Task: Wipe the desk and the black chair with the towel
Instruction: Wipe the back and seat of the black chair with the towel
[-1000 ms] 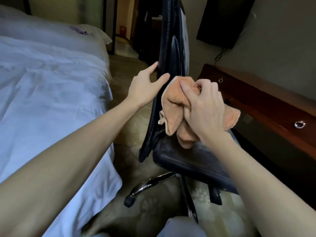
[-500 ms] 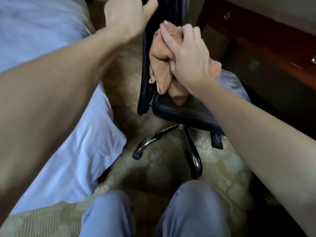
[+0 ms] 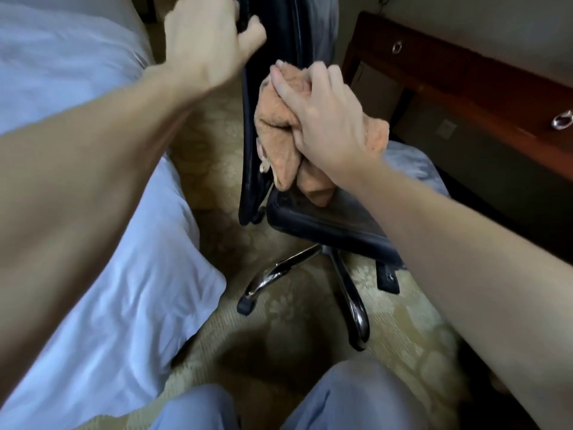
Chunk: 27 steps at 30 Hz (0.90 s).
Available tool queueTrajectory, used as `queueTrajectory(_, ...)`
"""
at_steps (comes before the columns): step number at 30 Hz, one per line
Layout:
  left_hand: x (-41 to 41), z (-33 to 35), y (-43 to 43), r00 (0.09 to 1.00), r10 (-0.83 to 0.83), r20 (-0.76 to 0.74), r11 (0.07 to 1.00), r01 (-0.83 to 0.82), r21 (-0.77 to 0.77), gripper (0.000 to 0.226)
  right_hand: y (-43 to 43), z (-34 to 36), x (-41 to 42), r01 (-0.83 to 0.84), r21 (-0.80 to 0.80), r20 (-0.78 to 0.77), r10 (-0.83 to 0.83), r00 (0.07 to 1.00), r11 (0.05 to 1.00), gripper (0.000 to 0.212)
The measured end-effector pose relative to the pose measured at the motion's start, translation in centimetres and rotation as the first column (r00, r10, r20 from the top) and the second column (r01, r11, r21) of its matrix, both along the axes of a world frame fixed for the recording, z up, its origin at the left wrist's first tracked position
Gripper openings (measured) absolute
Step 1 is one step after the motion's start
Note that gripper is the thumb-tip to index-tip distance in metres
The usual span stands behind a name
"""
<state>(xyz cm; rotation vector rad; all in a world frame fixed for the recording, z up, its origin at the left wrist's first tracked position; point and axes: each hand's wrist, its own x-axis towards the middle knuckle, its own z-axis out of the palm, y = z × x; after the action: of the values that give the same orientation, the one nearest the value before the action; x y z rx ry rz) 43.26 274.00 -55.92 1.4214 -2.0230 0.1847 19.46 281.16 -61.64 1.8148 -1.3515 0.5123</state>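
My right hand (image 3: 328, 119) grips the towel (image 3: 279, 144), peach, fluffy and crumpled, and presses it on the chair (image 3: 325, 221) back, just above the seat's rear edge. My left hand (image 3: 204, 48) holds the back's side edge.

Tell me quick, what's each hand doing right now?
Left hand: grips the edge of the black leather chair back.
Right hand: holds the bunched orange terry towel against it.

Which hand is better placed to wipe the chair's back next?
Right. The right hand holds the towel against the chair back; the left hand holds no towel and grips the back's edge, likely steadying it.
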Motion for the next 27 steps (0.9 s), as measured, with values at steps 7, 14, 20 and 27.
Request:
queueTrajectory(7, -4.2, 0.4, -1.3, 0.987, -0.006, -0.16, 0.991, -0.015, -0.132, 0.046, -2.0, -0.8, 0.8, 0.065, 0.03, 0.037, -0.066, 0.997, 0.997, 0.07)
queueTrajectory(14, -4.4, 0.6, -3.2, 0.98, -0.012, -0.199, 0.997, -0.003, -0.074, 0.049, -5.0, -0.9, 1.4, 0.021, 0.022, 0.003, -0.021, 1.0, 1.0, 0.071)
queueTrajectory(20, -4.6, 0.0, -5.7, 0.962, -0.027, -0.272, 0.996, 0.004, -0.085, 0.053, -7.1, -0.8, 1.6, 0.035, 0.004, -0.045, -0.034, 0.998, 0.999, 0.07)
queueTrajectory(27, -5.0, 0.2, -7.0, 0.955, -0.048, -0.293, 0.997, 0.029, -0.069, 0.055, -8.7, -0.9, 0.7, -0.044, 0.021, 0.015, 0.043, 0.999, 0.999, 0.073)
